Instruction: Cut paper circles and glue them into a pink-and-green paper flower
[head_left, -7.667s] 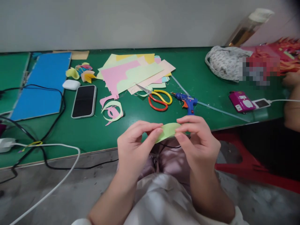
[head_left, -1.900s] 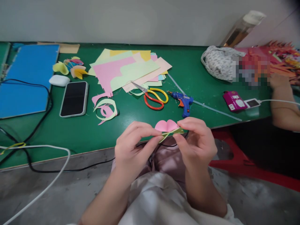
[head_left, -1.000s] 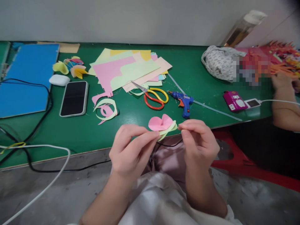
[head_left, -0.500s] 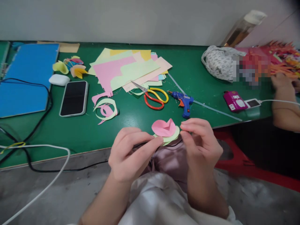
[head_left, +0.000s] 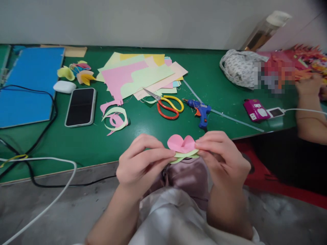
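Between my two hands, over the front edge of the table, is a paper flower (head_left: 182, 144) with a folded pink piece above pale green pieces (head_left: 184, 155). My left hand (head_left: 143, 161) pinches its left side between thumb and fingers. On the right side, my right hand (head_left: 222, 158) grips the paper in a pinch as well. Beyond my hands lie scissors (head_left: 168, 106) with one red and one yellow handle. A blue hot glue gun (head_left: 200, 110) with a clear glue stick (head_left: 236, 121) rests to their right.
Coloured paper sheets (head_left: 143, 73) are piled at the back, with curled paper scraps (head_left: 114, 119) in front. Leftward are a phone (head_left: 80, 107), a white case (head_left: 64, 87), finished paper pieces (head_left: 84, 76) and a blue folder (head_left: 30, 85). Another person's arm (head_left: 309, 109) is at far right, near a pink box (head_left: 255, 110).
My right fingers have closed on the right side of the paper flower. The pink piece has tilted up and its two lobes stand more upright. Things on the table have stayed put.
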The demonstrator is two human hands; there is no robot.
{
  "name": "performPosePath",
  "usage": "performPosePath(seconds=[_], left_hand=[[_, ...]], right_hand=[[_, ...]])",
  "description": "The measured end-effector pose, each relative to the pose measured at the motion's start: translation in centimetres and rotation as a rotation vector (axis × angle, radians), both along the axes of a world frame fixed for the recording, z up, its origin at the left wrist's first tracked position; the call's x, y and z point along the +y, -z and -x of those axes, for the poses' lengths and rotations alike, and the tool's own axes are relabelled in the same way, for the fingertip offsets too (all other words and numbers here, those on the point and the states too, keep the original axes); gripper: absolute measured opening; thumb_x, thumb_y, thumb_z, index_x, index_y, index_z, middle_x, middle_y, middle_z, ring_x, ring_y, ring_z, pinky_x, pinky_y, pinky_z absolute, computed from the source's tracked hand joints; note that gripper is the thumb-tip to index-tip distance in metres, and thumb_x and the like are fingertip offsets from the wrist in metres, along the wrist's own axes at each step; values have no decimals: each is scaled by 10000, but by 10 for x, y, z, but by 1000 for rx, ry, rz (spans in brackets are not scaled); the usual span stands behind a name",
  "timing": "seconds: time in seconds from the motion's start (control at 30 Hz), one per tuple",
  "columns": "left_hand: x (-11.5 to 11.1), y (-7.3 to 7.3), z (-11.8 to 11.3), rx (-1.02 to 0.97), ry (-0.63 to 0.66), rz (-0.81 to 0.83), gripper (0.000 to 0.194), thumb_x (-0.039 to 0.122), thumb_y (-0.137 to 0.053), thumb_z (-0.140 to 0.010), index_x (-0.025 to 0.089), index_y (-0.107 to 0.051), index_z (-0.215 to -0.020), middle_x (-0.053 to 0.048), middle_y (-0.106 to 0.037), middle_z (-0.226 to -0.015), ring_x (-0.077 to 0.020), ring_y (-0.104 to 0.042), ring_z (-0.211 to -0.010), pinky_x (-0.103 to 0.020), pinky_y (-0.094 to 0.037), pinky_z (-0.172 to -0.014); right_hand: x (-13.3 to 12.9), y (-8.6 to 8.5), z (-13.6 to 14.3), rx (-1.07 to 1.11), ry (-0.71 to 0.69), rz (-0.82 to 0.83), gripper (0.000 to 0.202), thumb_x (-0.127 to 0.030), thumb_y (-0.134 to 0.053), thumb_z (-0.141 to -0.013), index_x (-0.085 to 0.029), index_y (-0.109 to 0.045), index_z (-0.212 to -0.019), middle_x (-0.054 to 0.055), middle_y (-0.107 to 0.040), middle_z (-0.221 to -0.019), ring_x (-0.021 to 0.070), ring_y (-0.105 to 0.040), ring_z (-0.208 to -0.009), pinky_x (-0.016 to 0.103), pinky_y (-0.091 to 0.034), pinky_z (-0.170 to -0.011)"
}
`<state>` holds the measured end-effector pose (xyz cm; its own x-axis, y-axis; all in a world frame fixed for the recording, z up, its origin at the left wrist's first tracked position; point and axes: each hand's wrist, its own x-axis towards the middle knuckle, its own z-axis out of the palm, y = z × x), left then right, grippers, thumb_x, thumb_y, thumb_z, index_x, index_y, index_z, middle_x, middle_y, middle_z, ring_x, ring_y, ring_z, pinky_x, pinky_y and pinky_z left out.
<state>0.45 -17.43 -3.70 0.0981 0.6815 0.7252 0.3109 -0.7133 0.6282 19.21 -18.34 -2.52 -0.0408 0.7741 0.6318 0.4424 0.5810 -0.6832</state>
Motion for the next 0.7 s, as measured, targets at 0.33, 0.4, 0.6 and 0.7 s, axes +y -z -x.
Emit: performPosePath(seconds=[0.33, 0.4, 0.6, 0.7], left_hand=[[8, -5, 12, 84, 225, 190, 173, 63, -701, -747, 206, -676, -841, 4, -627, -755, -115, -594, -698, -260, -498, -627], [10, -5, 13, 102, 235, 192, 167, 64, -704, -745, 202, -677, -835, 3, -631, -751, -113, -596, -700, -253, -498, -629], [12, -8, 14, 185, 203, 166, 147, 104, -694, -766, 215, -700, -862, 3, -641, -745, -110, -610, -696, -230, -506, -627], [11, -9, 14, 195, 177, 171, 138, 104, -690, -769, 208, -703, -860, -1, -644, -752, -111, -615, -706, -230, -510, -637]], right_hand=[[-1, -5, -4, -131, -183, 119, 151, -87, -640, -816, -200, -705, -893, 25, -675, -802, 157, -592, -759, 336, -493, -675], [-1, -5, -3, -137, -195, 120, 148, -92, -638, -820, -202, -704, -893, 25, -682, -803, 158, -595, -762, 336, -495, -675], [0, -6, -3, -136, -237, 136, 149, -117, -626, -838, -219, -696, -922, 16, -693, -817, 162, -602, -777, 340, -498, -690], [-1, -7, -4, -125, -260, 148, 138, -235, -642, -853, -206, -683, -981, 36, -694, -878, 181, -609, -829, 359, -504, -731]])
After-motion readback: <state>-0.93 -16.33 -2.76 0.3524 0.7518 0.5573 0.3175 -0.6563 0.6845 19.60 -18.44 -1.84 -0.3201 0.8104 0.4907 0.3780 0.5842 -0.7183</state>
